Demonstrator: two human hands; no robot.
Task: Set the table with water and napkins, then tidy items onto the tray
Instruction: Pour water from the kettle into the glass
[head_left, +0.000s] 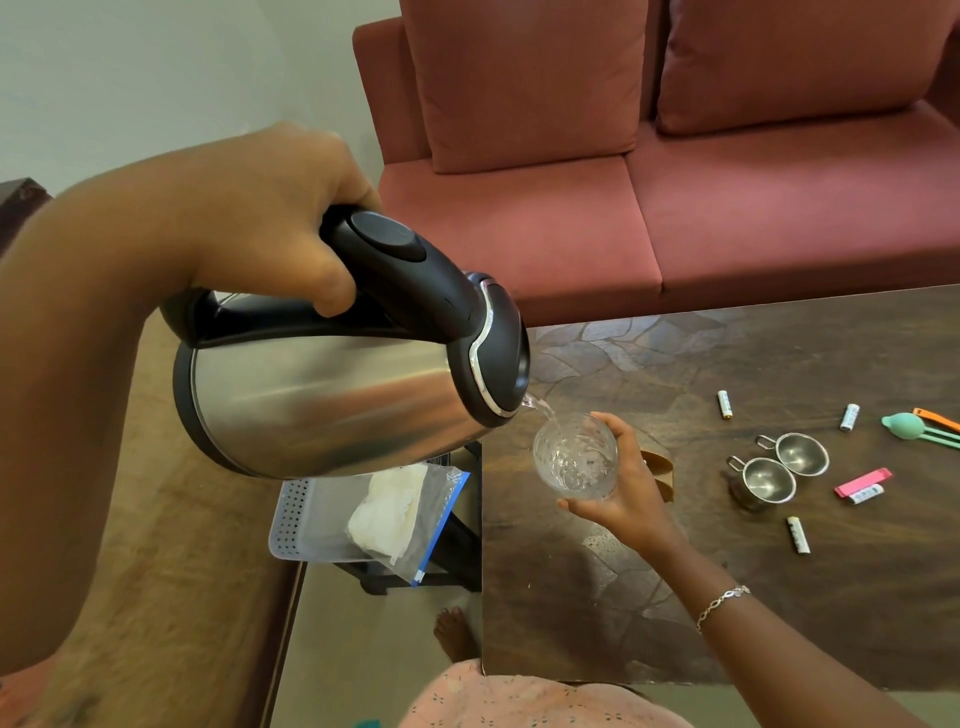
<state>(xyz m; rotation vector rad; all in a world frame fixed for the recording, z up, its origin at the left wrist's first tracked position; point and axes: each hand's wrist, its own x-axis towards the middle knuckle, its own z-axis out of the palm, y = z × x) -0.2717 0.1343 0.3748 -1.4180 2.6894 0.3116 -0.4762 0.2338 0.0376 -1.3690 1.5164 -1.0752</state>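
Note:
My left hand (270, 218) grips the black handle of a steel electric kettle (332, 400), tilted to the right, spout down. A thin stream of water runs from the spout into a clear glass (575, 457). My right hand (623, 488) holds that glass over the left edge of the dark wooden table (675, 613), tipped a little toward the kettle. A white perforated tray (301, 519) sits lower down at the left of the table, with a zip bag of white napkins (400, 514) lying in it.
On the table lie two small steel cups (779, 473), several batteries (724, 404), a pink strip (862, 482), a teal and orange utensil (919, 427) and a brown holder (660, 473) behind my right hand. A red sofa (675, 208) stands beyond. My foot (452, 631) is below.

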